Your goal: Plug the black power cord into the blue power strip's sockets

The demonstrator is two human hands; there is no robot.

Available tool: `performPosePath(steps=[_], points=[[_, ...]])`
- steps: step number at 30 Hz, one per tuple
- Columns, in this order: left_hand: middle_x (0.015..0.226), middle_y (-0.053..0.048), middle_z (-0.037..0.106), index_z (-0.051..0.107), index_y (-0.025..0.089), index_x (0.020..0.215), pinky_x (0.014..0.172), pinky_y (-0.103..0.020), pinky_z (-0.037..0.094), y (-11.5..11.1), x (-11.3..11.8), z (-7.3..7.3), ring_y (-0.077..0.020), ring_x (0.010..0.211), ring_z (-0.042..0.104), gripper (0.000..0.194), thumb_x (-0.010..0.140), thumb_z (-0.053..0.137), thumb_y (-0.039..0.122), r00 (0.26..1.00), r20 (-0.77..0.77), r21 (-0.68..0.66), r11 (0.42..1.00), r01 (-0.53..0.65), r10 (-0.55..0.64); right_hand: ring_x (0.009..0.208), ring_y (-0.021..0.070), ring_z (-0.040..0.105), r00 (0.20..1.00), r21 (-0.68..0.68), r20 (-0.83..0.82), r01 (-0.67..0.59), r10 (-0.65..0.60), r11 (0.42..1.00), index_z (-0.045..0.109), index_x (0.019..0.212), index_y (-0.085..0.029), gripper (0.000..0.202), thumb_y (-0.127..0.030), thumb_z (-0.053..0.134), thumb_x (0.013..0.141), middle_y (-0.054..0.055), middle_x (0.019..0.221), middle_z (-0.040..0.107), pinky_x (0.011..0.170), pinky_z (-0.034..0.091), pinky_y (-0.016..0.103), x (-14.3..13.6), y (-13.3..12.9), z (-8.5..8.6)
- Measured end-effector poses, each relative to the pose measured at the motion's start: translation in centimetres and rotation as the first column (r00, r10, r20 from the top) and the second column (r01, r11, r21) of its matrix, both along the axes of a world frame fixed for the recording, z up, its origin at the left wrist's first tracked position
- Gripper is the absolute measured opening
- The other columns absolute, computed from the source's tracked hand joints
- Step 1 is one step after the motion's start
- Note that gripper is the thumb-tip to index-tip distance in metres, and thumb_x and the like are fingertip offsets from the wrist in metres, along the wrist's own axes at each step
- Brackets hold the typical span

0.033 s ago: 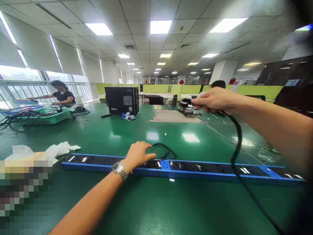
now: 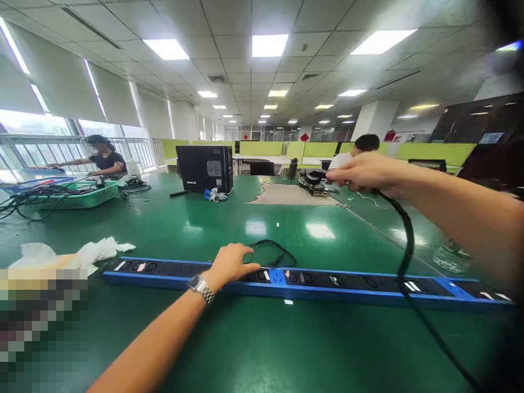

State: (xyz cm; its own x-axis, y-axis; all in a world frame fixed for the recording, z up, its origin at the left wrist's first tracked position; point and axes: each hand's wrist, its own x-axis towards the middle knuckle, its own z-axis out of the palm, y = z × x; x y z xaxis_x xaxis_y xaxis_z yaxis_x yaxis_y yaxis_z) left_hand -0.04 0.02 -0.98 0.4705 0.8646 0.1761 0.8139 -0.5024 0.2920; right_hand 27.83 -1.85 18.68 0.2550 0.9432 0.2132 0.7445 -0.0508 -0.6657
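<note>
A long blue power strip (image 2: 344,292) with black socket sections lies across the green table. Over its left half is my left hand (image 2: 233,266), wearing a metal watch, with thumb and fingers apart; whether it touches the strip is hard to tell. Raised above the table at the right, my right hand (image 2: 360,173) is closed around a black power cord (image 2: 405,251). The cord's black plug end (image 2: 316,174) points left from the fingers. Its other end runs down out of view at the lower right. A thin black cable loop (image 2: 274,248) lies behind the strip.
A black computer case (image 2: 204,168) stands farther back, with blue-and-white gloves (image 2: 215,194) before it. Left are a green basket (image 2: 82,202) of cables and crumpled white plastic (image 2: 96,251). Two people (image 2: 107,155) are beyond the table. A clear container (image 2: 450,257) stands right.
My right hand and the cord have moved slightly down and to the right. My left hand has settled slightly lower over the strip.
</note>
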Motion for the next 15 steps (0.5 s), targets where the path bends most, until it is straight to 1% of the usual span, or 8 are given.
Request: performPosePath(steps=[2,4,6,7,9,10,12,15], points=[[0.097,-0.006,0.075,0.074,0.022,0.089,0.082,-0.033,0.047,0.3,-0.1,-1.6,-0.0254,0.094,0.066,0.02,0.08,0.065,0.038,0.997,0.073,-0.065,0.998,0.009,-0.004,0.043,0.0046,0.027,0.995,-0.014,-0.097,0.011,-0.012,1.0,0.066,0.075,-0.014,0.028,-0.04,0.064,0.085,-0.004,0.051,0.041,0.041,0.014,0.023,1.3,-0.1,-2.3],[0.083,-0.004,0.075,0.072,0.021,0.078,0.074,-0.029,0.047,1.2,-0.1,-2.4,-0.021,0.081,0.067,0.018,0.081,0.062,0.035,0.974,0.22,-0.09,0.995,-0.036,0.056,0.042,0.0043,0.024,0.977,0.01,-0.214,-0.013,0.015,1.0,0.067,0.081,-0.015,0.034,-0.048,0.062,0.084,-0.006,0.052,0.038,0.041,0.012,0.023,2.2,-0.1,-4.9],[0.076,-0.003,0.072,0.068,0.019,0.081,0.066,-0.026,0.046,2.6,-0.3,-2.4,-0.0175,0.071,0.065,0.026,0.087,0.051,0.038,0.914,0.37,-0.103,0.985,-0.137,0.166,0.042,0.0043,0.025,0.943,0.064,-0.33,-0.032,0.051,0.997,0.066,0.081,-0.015,0.043,-0.058,0.063,0.08,-0.006,0.053,0.036,0.041,0.012,0.022,2.8,0.0,-7.5],[0.075,-0.004,0.071,0.067,0.017,0.087,0.063,-0.026,0.046,3.4,-0.5,-2.2,-0.0168,0.068,0.064,0.033,0.091,0.043,0.039,0.888,0.403,-0.107,0.975,-0.194,0.221,0.042,0.0046,0.027,0.926,0.093,-0.372,-0.027,0.06,0.995,0.065,0.08,-0.015,0.048,-0.062,0.064,0.076,-0.006,0.053,0.037,0.041,0.014,0.022,3.1,0.1,-8.7],[0.08,-0.007,0.07,0.063,0.014,0.099,0.061,-0.027,0.046,5.0,-0.9,-1.5,-0.0174,0.07,0.064,0.045,0.096,0.027,0.042,0.87,0.393,-0.105,0.954,-0.28,0.299,0.043,0.006,0.033,0.912,0.132,-0.406,-0.005,0.058,0.991,0.064,0.075,-0.015,0.054,-0.069,0.066,0.069,-0.004,0.056,0.043,0.041,0.018,0.023,3.4,0.4,-10.8],[0.084,-0.008,0.07,0.062,0.014,0.103,0.063,-0.027,0.046,5.7,-1.0,-1.3,-0.0184,0.073,0.065,0.048,0.096,0.025,0.044,0.87,0.371,-0.106,0.946,-0.307,0.324,0.043,0.0067,0.035,0.918,0.148,-0.393,0.008,0.051,0.989,0.063,0.073,-0.015,0.055,-0.07,0.066,0.066,-0.002,0.058,0.048,0.041,0.02,0.023,3.6,0.7,-11.7],[0.092,-0.01,0.071,0.062,0.015,0.104,0.068,-0.029,0.048,6.7,-0.9,-1.0,-0.0209,0.082,0.066,0.045,0.094,0.034,0.049,0.889,0.295,-0.118,0.937,-0.329,0.35,0.043,0.0073,0.036,0.938,0.188,-0.344,0.021,0.046,0.982,0.061,0.066,-0.016,0.054,-0.07,0.065,0.067,0.0,0.058,0.051,0.041,0.023,0.024,3.7,1.3,-13.0],[0.105,-0.012,0.071,0.065,0.018,0.104,0.078,-0.033,0.05,7.5,0.9,-1.4,-0.0266,0.098,0.066,0.045,0.079,0.06,0.055,0.939,0.117,-0.176,0.938,-0.3,0.322,0.043,0.0079,0.031,0.96,0.258,-0.278,0.038,0.036,0.965,0.056,0.058,-0.018,0.052,-0.069,0.058,0.072,-0.002,0.051,0.045,0.042,0.022,0.025,3.1,2.0,-14.5]])
